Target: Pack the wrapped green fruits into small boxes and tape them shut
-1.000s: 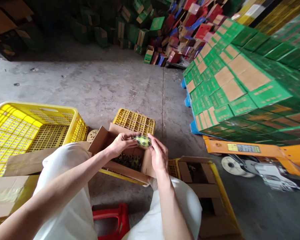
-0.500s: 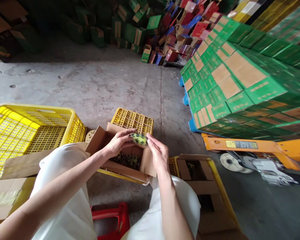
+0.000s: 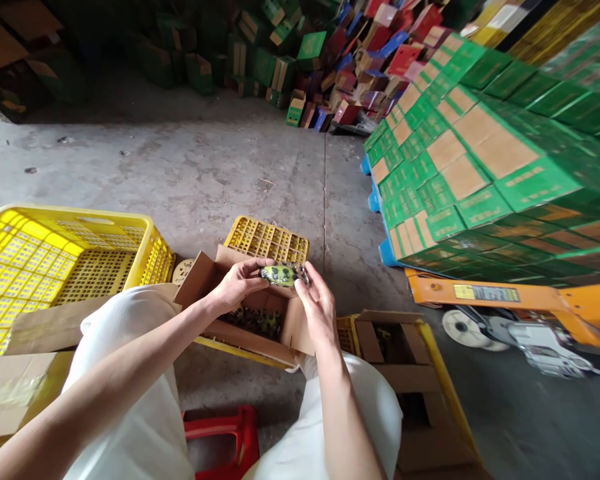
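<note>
Sitting on concrete floor (image 3: 220,167) (warehouse, boxes (image 3: 480,153) stacked); both hands' grip on toy (image 3: 279,274).

The person's two forearms are bare, with no sleeves, watch or bracelet in view, and the left hand (image 3: 237,283) and right hand (image 3: 319,308) are ungloved. White, loose garment covers both knees, seemingly trousers or a skirt; which is unclear.

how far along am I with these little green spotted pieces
Done: nothing to count; the yellow crate on the left looks bare. In hand: one green spotted piece, held between left hand and right hand above the open cardboard box. Left: the box holds many more.
</note>
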Demonstrator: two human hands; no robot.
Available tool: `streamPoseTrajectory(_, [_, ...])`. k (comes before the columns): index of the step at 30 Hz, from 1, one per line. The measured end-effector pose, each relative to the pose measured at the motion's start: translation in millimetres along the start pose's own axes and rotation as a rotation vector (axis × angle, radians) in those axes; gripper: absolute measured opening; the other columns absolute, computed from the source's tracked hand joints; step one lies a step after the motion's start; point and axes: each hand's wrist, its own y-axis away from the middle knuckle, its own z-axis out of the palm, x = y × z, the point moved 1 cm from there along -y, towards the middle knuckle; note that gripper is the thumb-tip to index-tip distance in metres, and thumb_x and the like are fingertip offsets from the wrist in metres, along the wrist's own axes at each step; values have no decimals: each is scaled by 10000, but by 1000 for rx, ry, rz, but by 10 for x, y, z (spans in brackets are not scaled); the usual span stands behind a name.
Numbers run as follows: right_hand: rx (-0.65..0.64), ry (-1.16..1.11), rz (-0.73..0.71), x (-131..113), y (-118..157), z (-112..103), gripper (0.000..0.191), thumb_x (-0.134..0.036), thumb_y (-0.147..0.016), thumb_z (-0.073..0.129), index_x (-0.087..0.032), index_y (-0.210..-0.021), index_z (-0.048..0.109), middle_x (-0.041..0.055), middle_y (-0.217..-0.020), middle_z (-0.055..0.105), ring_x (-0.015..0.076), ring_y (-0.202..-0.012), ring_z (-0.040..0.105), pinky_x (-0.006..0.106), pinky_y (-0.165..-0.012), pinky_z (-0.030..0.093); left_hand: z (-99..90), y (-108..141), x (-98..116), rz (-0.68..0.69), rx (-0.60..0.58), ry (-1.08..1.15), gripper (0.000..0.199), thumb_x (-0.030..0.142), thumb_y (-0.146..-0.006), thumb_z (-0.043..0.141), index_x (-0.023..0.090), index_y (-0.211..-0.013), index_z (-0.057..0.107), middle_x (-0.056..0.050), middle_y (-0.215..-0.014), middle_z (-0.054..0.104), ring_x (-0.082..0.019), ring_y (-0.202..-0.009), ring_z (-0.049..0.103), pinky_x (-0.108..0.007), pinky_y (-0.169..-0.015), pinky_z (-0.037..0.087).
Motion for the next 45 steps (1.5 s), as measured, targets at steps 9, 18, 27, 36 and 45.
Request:
streamPoseTrajectory(9, [20,-208,123,33,-25,-4,378,-439,-706,994,-266,-984,804,33,-1066,850,233,-1008,794,380,-925,665,70,57,96,-47,-57,68,939,84,-683,914,291,-1555,636,-38,-1159,806,-155,-990,775,-241,-906,595])
streamPoseTrajectory(18, [79,-182,46,0,-12,-7,281,-443,-799,905,-266,-968,765,40,-1185,824,218,-1036,760,340,-874,614,63,42,46,-100,-10,-22,527,369,-715,1029,151,-1163,859,-118,-1161,841,-251,-1035,791,-357,-943,648])
streamPoseTrajectory(27, [14,-208,68,2,-42,-3,292,-493,-827,870,-264,-990,789,69,-1167,832,254,-1049,769,375,-885,644,39,30,59,-40,33,-76,540,465,-664,1048,142,-1068,890,-139,-1129,853,-289,-1058,800,-426,-1006,644])
streamPoseTrajectory(36, [-108,-23,157,6,4,4,546,-596,-810,888,-272,-1240,800,76,-1278,821,297,-1125,785,404,-877,681,81,60,59,9,-23,-118,528,374,-683,1045,155,-1133,876,-139,-1215,838,-313,-1168,776,-457,-1137,565])
streamPoseTrajectory(45, [-88,101,-120,-10,22,17,420,-260,-783,813,-299,-1201,819,41,-1513,705,323,-1462,604,492,-1272,443,94,55,48,-114,-72,-43,686,358,-727,1030,175,-1336,772,-143,-1310,792,-302,-1150,778,-435,-1042,614])
